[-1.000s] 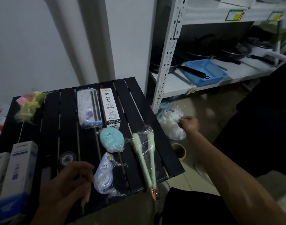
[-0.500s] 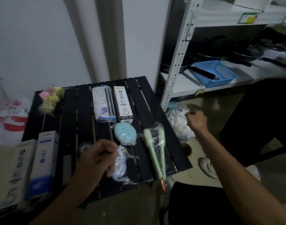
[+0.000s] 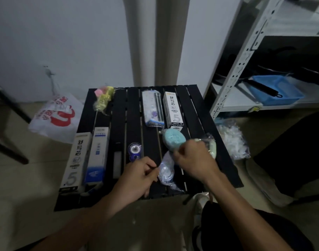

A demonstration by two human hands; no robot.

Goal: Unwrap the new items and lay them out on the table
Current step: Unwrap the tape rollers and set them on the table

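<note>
Left hand pinches the wrapped packet at nine o'clock, anchoring it. Right hand curls over one o'clock, likely to tear; can't tell if it grips.

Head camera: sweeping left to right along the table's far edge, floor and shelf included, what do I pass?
white plastic bag with red print → pink and yellow wrapped bundle → flat wrapped pack → white box marked 5 → white shelf upright → blue tray
</note>
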